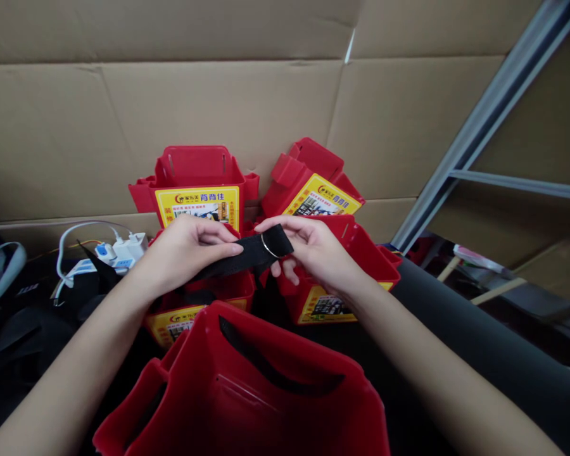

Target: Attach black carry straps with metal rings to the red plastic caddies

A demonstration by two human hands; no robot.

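Note:
My left hand (190, 250) pinches a black webbing strap (247, 252) between thumb and fingers. At the strap's other end, my right hand (311, 247) grips it beside a thin metal ring (272, 246) that the strap passes through. The strap is held up in front of me, above a red plastic bucket (285, 405) that stands nearest to me with its opening facing up. Black webbing (275, 373) also runs through slots in that bucket's back wall. Some fingertips of my right hand are hidden behind the strap.
Several more red buckets with yellow labels stand behind, such as one at back left (197, 168) and one tilted at back right (313, 171). A white power strip (123, 253) with plugs and cables lies left. Cardboard (218, 107) backs the scene; a metal frame (479, 126) leans right.

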